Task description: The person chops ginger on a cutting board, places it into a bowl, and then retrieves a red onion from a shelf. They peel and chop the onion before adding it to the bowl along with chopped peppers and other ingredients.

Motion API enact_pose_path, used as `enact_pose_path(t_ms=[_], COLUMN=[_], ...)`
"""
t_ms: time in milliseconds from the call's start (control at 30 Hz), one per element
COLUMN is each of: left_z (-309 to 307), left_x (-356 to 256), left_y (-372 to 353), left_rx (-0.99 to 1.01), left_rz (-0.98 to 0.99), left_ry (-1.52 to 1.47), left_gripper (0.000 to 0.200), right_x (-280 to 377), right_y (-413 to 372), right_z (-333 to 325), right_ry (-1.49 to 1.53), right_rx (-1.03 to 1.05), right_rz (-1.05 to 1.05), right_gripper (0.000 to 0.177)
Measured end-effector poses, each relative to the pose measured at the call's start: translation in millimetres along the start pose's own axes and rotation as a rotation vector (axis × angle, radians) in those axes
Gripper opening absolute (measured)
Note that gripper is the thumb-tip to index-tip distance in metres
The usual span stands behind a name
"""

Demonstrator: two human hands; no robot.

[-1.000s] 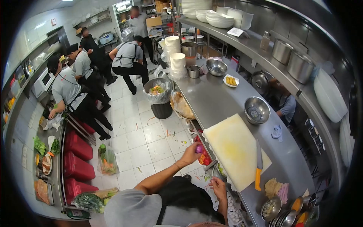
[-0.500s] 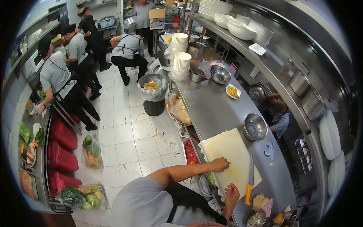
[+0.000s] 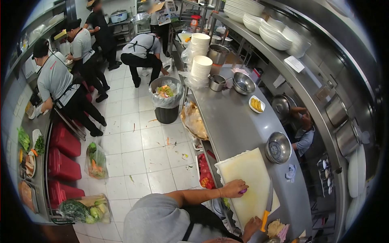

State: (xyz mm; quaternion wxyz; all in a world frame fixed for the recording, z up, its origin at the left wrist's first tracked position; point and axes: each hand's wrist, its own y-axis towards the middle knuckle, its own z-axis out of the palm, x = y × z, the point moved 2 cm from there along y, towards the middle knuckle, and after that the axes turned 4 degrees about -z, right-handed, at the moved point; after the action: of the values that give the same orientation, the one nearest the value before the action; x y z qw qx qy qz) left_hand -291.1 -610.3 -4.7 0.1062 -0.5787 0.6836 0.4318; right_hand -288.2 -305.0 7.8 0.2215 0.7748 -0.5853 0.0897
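My left hand is closed on a small purple piece of food over the white cutting board. My right hand is at the board's near corner, fingers loosely bent and apart, right beside the orange handle of a knife. The knife lies along the board's right edge, its blade pointing away. Whether my right fingertips touch the handle is unclear. A steel bowl and a crumpled cloth rest on the steel counter beyond the board.
Stacked bowls and a dish of yellow food stand further along the counter. A lined bin is on the floor. Several people work at the left and back; another person is beyond the counter. A shelf overhangs the right side.
My right hand has moved down and closer to the knife handle. My left hand still holds the purple piece. The view has shifted slightly. The bending person reaches toward the bin.
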Motion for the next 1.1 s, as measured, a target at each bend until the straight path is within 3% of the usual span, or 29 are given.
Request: enact_pose_path(t_ms=[100, 400, 900, 1000, 1100], left_z=[-2.0, -1.4, 0.6, 2.3, 3.4], left_x=[1.2, 0.2, 2.7, 4.0, 4.7], left_y=[-0.7, -1.0, -2.6, -3.4, -3.7], left_rx=[0.009, -0.012, -0.028, -0.028, -0.036], left_rz=[0.0, -0.023, -0.013, -0.011, -0.002], left_ry=[0.017, 0.028, 0.004, 0.019, 0.035], left_gripper=[0.05, 0.048, 0.05, 0.051, 0.051], right_x=[4.9, -1.3, 34.9, 58.0, 58.6], right_y=[-0.7, -6.1, -14.1, -21.7, -22.9], right_z=[10.4, 19.6, 8.9, -3.2, -2.2], right_ry=[-0.135, -0.141, -0.249, -0.742, -0.699], right_rx=[-0.033, -0.083, -0.018, -0.29, -0.299], right_rz=[-0.154, -0.175, -0.036, -0.547, -0.546], right_gripper=[0.027, 0.035, 0.036, 0.026, 0.024])
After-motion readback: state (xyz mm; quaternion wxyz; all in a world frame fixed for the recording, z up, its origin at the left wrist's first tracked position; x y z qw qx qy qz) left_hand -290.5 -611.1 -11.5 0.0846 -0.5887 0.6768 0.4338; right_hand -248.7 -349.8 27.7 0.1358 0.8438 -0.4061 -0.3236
